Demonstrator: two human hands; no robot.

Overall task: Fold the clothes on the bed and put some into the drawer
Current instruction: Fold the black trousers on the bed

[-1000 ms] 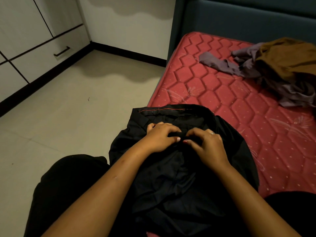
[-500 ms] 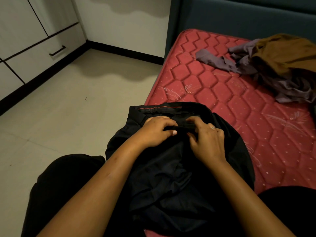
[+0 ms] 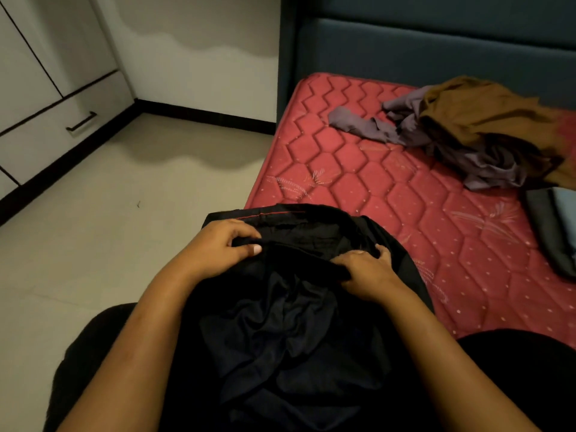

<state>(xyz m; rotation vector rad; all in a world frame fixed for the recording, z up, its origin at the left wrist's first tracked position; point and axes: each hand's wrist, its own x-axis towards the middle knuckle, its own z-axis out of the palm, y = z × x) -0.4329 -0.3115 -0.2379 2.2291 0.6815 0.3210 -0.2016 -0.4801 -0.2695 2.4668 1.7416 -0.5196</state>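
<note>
A rolled band of cloth is pinched in the left hand (image 3: pixel 218 249), with the thumb on the near side and the fingers curled over the far side. The same band is gripped by the right hand (image 3: pixel 369 275), fingers wrapped round it. So yeah, both hands are clenched on the crumpled black fabric garment (image 3: pixel 296 338), up near its far end. The gripped band is stretched between the two hands, running left to right and dipped a bit towards the right hand.

Just past the grip, the garment's edge with thin red stitching (image 3: pixel 271 214) is pointed away from the person. The long axis is laid from that edge back towards the person, and the rest is bunched in the lap between the forearms. The far end is rested on the near corner of the red quilted mattress (image 3: pixel 358 182).

Further out, a rumpled brown cloth (image 3: pixel 477 110) is heaped on a grey-purple cloth (image 3: pixel 473 165) by the dark teal padded headboard (image 3: pixel 436 48). Off to the left, a white drawer with a black bar handle (image 3: pixel 81 121) is seen closed.
</note>
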